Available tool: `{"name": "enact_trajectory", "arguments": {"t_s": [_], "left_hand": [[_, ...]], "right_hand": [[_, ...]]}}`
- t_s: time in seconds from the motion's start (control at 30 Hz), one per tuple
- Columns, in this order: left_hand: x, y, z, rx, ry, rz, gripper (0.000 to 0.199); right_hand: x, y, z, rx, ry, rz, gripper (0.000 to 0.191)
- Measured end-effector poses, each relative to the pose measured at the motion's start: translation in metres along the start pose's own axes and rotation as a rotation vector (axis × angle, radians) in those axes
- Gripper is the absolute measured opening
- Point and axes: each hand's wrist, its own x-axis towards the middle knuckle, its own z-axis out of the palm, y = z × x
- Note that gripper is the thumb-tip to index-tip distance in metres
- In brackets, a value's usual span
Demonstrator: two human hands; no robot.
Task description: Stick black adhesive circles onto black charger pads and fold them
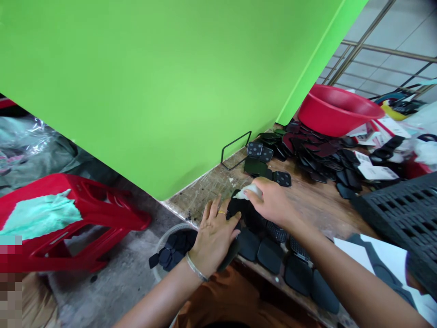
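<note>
My right hand (273, 200) is wrapped round a small whitish squeeze bottle (253, 190), its nozzle pointing left and down at a black piece (235, 205) on the wooden bench. My left hand (216, 232), with a ring and a bracelet, lies with its fingers spread at the left side of that black piece, thumb and forefinger touching its edge. Dark rounded-square pads (269, 255) line the bench's front edge below my right forearm. Between the hands, other black pieces overlap, and their outlines are hard to make out.
A green panel (153, 91) rises behind the bench, with a black wire frame (235, 150) by its foot. Right of it lie a heap of dark pads (317, 150), a red basin (337, 109) and a black slotted crate (403, 214). A bin (159, 273) and red stool (102, 205) stand left.
</note>
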Motion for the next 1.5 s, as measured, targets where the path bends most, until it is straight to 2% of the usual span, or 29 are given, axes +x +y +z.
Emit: {"name": "enact_trajectory", "arguments": {"t_s": [0.13, 0.3, 0.5, 0.67, 0.87, 1.13, 1.27, 1.37, 1.5], "left_hand": [[0.000, 0.002, -0.001, -0.002, -0.010, -0.009, 0.041], [0.000, 0.001, -0.001, 0.005, -0.010, -0.003, 0.037], [-0.001, 0.003, -0.001, 0.004, 0.017, 0.027, 0.041], [-0.011, 0.021, 0.002, -0.043, 0.009, 0.118, 0.038], [-0.012, 0.029, 0.012, -0.036, -0.026, 0.124, 0.045], [-0.011, 0.034, 0.006, 0.005, -0.033, 0.127, 0.046], [-0.010, 0.034, 0.006, 0.011, -0.029, 0.126, 0.046], [-0.010, 0.034, 0.008, 0.008, -0.018, 0.134, 0.044], [-0.009, 0.034, 0.008, 0.008, -0.016, 0.140, 0.044]], "right_hand": [[0.008, 0.005, -0.004, 0.024, 0.039, 0.054, 0.020], [0.003, 0.028, -0.004, 0.158, 0.062, 0.198, 0.026], [-0.030, 0.064, -0.005, 0.459, 0.060, 0.454, 0.041], [-0.063, 0.081, -0.017, 0.597, 0.047, 0.548, 0.048], [-0.069, 0.080, -0.020, 0.484, 0.073, 0.506, 0.044], [-0.059, 0.076, -0.012, 0.292, 0.080, 0.404, 0.039], [-0.060, 0.070, -0.020, 0.194, 0.056, 0.366, 0.033], [-0.065, 0.061, -0.034, 0.093, 0.007, 0.314, 0.030], [-0.070, 0.042, -0.046, -0.011, -0.125, 0.198, 0.026]]}}
